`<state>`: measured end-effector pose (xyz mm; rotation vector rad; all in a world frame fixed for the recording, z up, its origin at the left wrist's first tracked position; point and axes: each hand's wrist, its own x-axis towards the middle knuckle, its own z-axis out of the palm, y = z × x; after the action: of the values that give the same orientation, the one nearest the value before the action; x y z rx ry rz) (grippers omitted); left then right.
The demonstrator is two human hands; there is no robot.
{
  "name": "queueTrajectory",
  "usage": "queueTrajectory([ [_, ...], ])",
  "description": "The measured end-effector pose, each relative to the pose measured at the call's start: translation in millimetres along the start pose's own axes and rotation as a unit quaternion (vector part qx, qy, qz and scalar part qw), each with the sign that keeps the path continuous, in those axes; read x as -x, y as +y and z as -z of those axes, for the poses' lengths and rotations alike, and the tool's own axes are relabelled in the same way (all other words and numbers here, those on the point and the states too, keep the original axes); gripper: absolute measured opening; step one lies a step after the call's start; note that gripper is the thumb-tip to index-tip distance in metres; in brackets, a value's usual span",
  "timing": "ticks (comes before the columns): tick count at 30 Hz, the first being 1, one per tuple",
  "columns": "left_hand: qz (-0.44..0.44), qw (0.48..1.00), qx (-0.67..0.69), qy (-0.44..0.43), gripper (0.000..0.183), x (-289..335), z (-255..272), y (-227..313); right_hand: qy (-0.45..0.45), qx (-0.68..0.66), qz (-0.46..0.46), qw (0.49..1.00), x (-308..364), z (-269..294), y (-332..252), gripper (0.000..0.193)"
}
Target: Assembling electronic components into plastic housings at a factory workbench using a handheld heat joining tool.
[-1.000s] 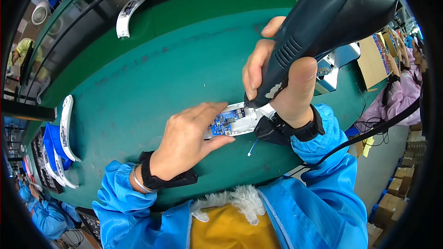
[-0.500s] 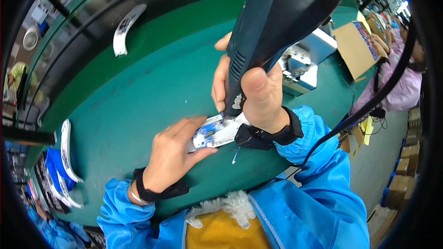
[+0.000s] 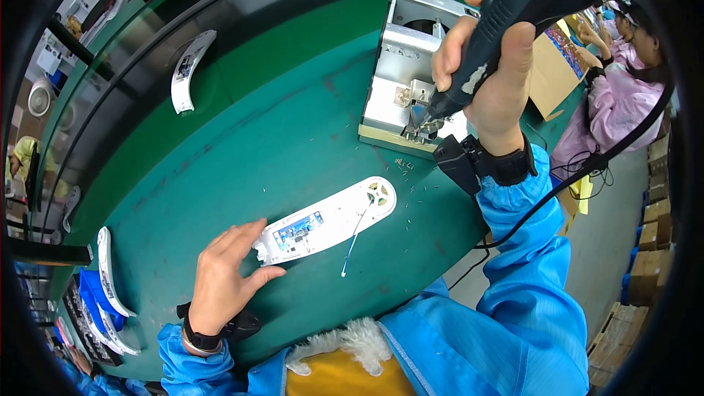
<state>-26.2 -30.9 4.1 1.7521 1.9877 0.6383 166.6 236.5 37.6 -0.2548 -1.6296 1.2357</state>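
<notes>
In my right hand (image 3: pixel 502 95) is a black electric screwdriver (image 3: pixel 506 37), its fingers wrapped round the body. The tip points down at the front of a metal screw feeder (image 3: pixel 403 66) and meets its small pick-up part, or nearly so. A long white plastic housing (image 3: pixel 337 224) lies on the bench, rounded at its far right end. It carries a blue circuit board (image 3: pixel 299 231) and a thin cable (image 3: pixel 352 246) with a small white plug. My left hand (image 3: pixel 227 268) is open, thumb and fingers spread around the housing's left end; whether they touch it I cannot tell.
Loose screws (image 3: pixel 403 165) are scattered before the feeder. A similar white housing (image 3: pixel 192 70) lies on the darker green strip behind the bench. More white housings (image 3: pixel 106 271) stand with blue material at the left. At right, a person in pink (image 3: pixel 612 114) sits near a cardboard box (image 3: pixel 554 73).
The screwdriver has moved from the white housing up and right to the screw feeder. My left hand has loosened from around the circuit board and shifted down and left.
</notes>
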Motion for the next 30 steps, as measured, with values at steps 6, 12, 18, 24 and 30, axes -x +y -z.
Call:
queueTrajectory([
  [6,0.031,0.999,0.030,0.021,0.053,-6,-6,5,-0.013,0.034,0.018,0.999,2,-5,6,0.067],
  [12,0.027,0.999,0.040,0.017,0.055,-6,-6,4,-0.012,-0.025,0.018,0.999,3,-5,4,0.054],
  [18,0.018,0.997,0.064,0.027,0.058,-4,-13,-4,-0.010,-0.005,-0.055,0.998,8,-8,7,0.060],
  [24,0.017,0.994,0.097,0.056,0.056,-15,-26,0,-0.009,-0.169,-0.144,0.975,29,-58,-6,0.067],
  [30,-0.012,0.992,0.107,0.065,0.049,-15,-26,-3,-0.115,-0.171,-0.131,0.970,45,-114,-9,0.078],
])
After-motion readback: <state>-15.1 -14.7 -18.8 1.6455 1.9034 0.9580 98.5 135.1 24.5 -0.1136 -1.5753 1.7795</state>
